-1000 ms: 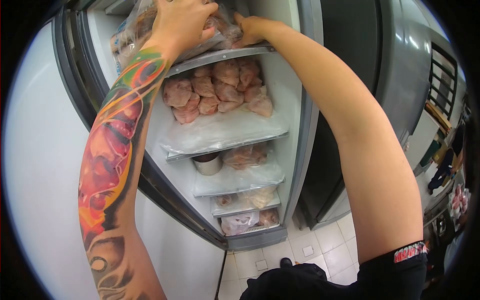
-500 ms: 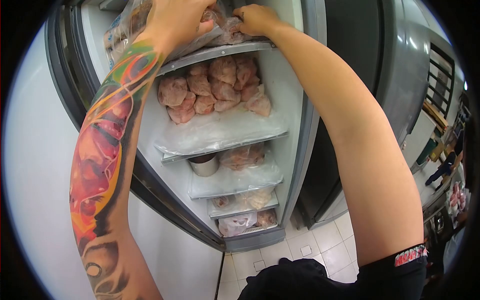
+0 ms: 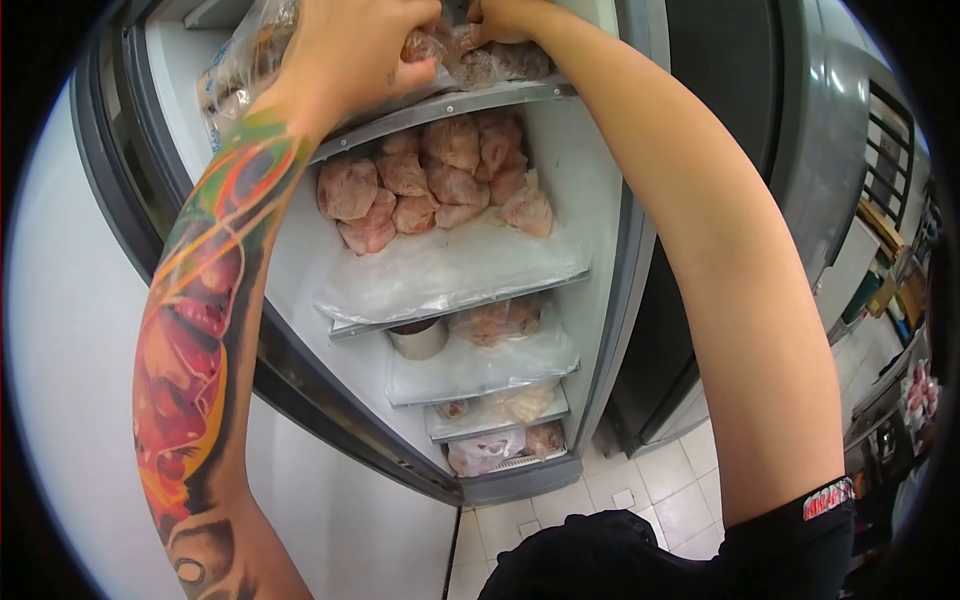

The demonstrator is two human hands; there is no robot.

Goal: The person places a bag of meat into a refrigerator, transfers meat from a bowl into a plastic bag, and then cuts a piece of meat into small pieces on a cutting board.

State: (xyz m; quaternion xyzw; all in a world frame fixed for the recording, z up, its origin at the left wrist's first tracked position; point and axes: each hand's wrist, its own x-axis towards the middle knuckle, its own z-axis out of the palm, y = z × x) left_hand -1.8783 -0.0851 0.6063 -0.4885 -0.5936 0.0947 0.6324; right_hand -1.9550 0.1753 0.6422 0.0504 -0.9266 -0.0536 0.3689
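Note:
Both hands are at the top shelf of an upright freezer, partly cut off by the upper edge of the view. My left hand [image 3: 365, 50], on the tattooed arm, is closed on a clear plastic bag [image 3: 425, 47] with brownish-pink frozen pieces in it. Just right of it, my right hand [image 3: 508, 20] has its fingers curled into the same crinkled plastic, above frozen lumps [image 3: 500, 65] near the shelf's front edge. Behind my left wrist lies another clear bag [image 3: 245, 75] with brownish contents and blue print.
Below, wrapped pink meat portions [image 3: 455, 185] are piled on a plastic-lined shelf [image 3: 450, 270]. Lower shelves hold a metal container [image 3: 420, 342] and bagged food [image 3: 495, 322]. The freezer door [image 3: 60, 330] stands open at left; a dark appliance [image 3: 710, 130] is at right.
My right hand has shifted slightly up, and more frozen lumps show beneath it at the shelf edge. The left hand has turned slightly on the bag. The whole view has moved a little.

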